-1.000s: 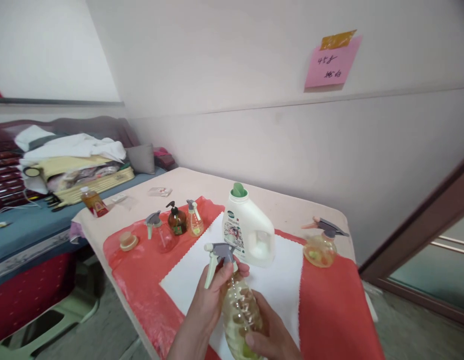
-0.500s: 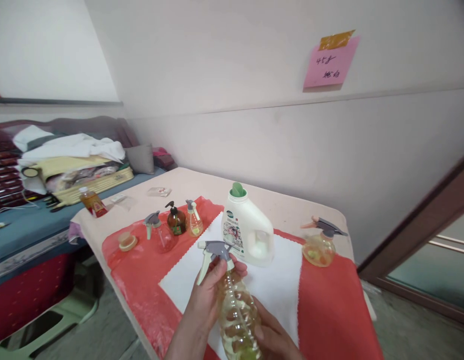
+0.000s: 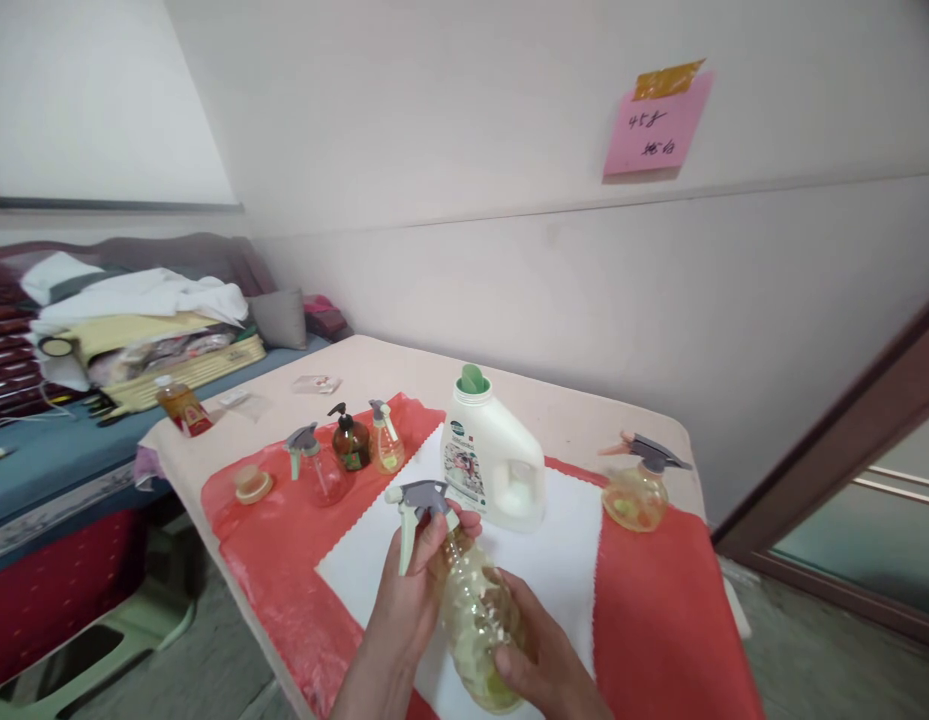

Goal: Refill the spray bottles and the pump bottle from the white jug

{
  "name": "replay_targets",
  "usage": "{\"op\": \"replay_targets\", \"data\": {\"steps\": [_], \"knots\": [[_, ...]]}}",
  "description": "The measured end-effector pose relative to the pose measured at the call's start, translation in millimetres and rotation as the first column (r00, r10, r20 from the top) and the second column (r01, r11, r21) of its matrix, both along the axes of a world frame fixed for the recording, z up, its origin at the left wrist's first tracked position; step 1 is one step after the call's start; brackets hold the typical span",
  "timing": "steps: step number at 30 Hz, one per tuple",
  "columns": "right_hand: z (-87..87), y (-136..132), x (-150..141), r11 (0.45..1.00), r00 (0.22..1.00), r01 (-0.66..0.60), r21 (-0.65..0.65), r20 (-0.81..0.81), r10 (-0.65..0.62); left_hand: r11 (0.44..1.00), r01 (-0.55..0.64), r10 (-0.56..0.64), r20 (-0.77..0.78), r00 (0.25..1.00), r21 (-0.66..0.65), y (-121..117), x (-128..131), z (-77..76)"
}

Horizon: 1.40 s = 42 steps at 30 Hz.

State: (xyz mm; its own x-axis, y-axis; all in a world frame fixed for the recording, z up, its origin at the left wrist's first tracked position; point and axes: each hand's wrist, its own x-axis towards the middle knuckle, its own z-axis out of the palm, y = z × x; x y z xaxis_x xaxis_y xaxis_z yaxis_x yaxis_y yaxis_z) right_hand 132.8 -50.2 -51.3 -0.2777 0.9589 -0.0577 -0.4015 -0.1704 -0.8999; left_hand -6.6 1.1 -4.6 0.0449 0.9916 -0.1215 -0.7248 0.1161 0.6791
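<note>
I hold a clear spray bottle (image 3: 475, 625) with yellowish liquid over the near part of the table. My left hand (image 3: 415, 590) is wrapped round its neck, just under the grey trigger head (image 3: 417, 500). My right hand (image 3: 543, 655) cups the lower body of the bottle. Behind it a white detergent jug (image 3: 494, 462) with a green cap stands on a white cloth (image 3: 561, 560).
A red cloth (image 3: 284, 550) covers the table (image 3: 404, 370). On it stand a round spray bottle (image 3: 640, 487) at the right, two small sprayers (image 3: 314, 465) (image 3: 385, 440), a brown pump bottle (image 3: 349, 440) and a lid (image 3: 250, 483) at the left. A bed with piled linen (image 3: 134, 320) lies far left.
The spray bottle's head has swung a little to the left and lower in my hands, and the bottle is tilted more. Everything on the table has stayed where it was.
</note>
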Motion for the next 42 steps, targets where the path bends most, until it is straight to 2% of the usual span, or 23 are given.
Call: {"op": "replay_targets", "data": {"steps": [4, 6, 8, 10, 14, 19, 22, 26, 29, 31, 34, 42], "knots": [[10.3, -4, -1, 0.974, 0.962, -0.158, -0.162, -0.248, 0.115, 0.998, 0.023, -0.018, 0.078, 0.997, -0.055, 2, -4, -1.8], [11.6, -5, -1, 0.956, 0.923, -0.236, -0.174, -0.349, 0.164, 0.996, 0.049, -0.042, 0.089, 0.995, -0.075, 2, -6, -2.5], [9.2, -5, -1, 0.949, 0.906, -0.264, -0.172, -0.381, 0.183, 0.996, 0.048, -0.041, 0.086, 0.995, -0.080, 3, -7, -2.7], [4.4, -3, -1, 0.964, 0.928, -0.221, -0.151, -0.336, 0.161, 0.995, 0.034, -0.026, 0.084, 0.996, -0.094, 3, -7, -2.4], [-4.8, 0, -1, 0.997, 0.991, -0.050, -0.055, -0.124, 0.043, 0.993, 0.011, 0.002, 0.110, 0.994, -0.116, 3, -5, -0.7], [-11.3, 0, 0, 0.998, 0.995, 0.059, 0.008, 0.081, -0.059, 0.994, -0.038, 0.050, 0.118, 0.992, -0.098, 3, -3, 2.2], [-10.5, 1, 1, 1.000, 1.000, -0.005, -0.015, -0.020, 0.005, 0.994, -0.030, 0.041, 0.104, 0.994, -0.109, 4, -4, 2.5], [0.1, -1, 1, 0.968, 0.952, -0.193, -0.158, -0.268, 0.146, 0.985, 0.105, -0.083, 0.154, 0.985, -0.136, 2, -3, -0.2], [9.6, -5, 2, 0.951, 0.902, -0.283, -0.127, -0.371, 0.219, 0.976, 0.182, -0.160, 0.178, 0.971, -0.115, -2, 1, -2.1], [13.0, -7, 3, 0.940, 0.893, -0.315, -0.131, -0.376, 0.247, 0.974, 0.200, -0.180, 0.178, 0.967, -0.102, -4, 3, -2.8], [11.2, -6, 4, 0.944, 0.904, -0.293, -0.153, -0.366, 0.222, 0.979, 0.178, -0.161, 0.166, 0.973, -0.095, -3, 3, -3.1], [-13.1, 0, 4, 0.967, 0.966, -0.211, -0.145, -0.185, 0.183, 0.989, 0.014, 0.018, 0.219, 0.976, -0.145, 16, -21, 1.2]]}}
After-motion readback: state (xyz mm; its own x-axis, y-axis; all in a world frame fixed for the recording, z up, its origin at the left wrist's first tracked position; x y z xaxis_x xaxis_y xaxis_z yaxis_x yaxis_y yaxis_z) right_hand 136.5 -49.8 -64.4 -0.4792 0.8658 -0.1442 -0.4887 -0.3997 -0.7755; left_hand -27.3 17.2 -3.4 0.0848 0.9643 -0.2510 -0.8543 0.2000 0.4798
